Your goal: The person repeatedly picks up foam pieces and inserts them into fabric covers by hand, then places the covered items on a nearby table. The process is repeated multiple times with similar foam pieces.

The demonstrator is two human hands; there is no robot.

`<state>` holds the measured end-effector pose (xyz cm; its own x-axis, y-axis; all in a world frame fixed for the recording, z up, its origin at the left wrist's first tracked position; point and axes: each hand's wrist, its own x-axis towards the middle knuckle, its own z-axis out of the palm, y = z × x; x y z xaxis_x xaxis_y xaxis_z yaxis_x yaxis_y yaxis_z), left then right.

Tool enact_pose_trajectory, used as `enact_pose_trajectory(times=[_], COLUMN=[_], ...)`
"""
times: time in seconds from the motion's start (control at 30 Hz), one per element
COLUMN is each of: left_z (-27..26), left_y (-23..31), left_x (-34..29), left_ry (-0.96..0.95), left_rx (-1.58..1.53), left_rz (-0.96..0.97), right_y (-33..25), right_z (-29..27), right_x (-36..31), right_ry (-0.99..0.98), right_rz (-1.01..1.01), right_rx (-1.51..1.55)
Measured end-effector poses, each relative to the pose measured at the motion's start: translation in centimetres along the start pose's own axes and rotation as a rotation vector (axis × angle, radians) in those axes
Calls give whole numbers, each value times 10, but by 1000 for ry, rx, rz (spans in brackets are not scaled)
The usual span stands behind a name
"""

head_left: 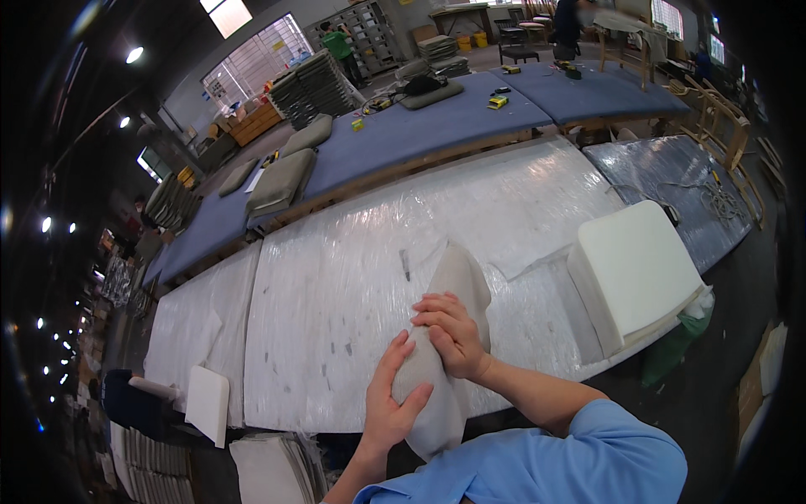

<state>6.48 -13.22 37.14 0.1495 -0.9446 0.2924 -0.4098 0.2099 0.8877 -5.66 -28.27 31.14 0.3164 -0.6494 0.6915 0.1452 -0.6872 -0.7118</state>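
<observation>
A light beige fabric seat cushion (424, 403) is propped up on its edge at the near side of the plastic-covered table (336, 277). My left hand (393, 407) grips its left side, with the thumb apart from the fingers. Farther along the cushion, my right hand (453, 334) curls over its top, the fingertips reaching across to the left face. The cushion looks bent or folded lengthwise, and its underside is hidden.
White foam seat pads (642, 269) are stacked at the table's right end. A single white foam pad (207, 405) leans at the lower left, near stacked covers (269, 470). Behind runs a blue padded table (395, 126) with green-grey cushions (284, 181) and yellow tape measures (498, 102).
</observation>
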Motion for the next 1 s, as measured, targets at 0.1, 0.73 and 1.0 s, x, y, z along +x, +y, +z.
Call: enact_pose_trajectory(times=[0.1, 0.73, 1.0], left_z=[1, 79, 138], left_y=[-2, 1, -34], left_x=[-18, -97, -55], left_ry=[15, 80, 126], left_rx=[-3, -194, -214], left_rz=[34, -70, -221], right_y=[46, 162, 185], right_z=[-9, 15, 13], right_x=[1, 54, 69], right_ry=[-8, 377, 275], right_rz=[-11, 786, 715], right_rx=[-105, 673, 378])
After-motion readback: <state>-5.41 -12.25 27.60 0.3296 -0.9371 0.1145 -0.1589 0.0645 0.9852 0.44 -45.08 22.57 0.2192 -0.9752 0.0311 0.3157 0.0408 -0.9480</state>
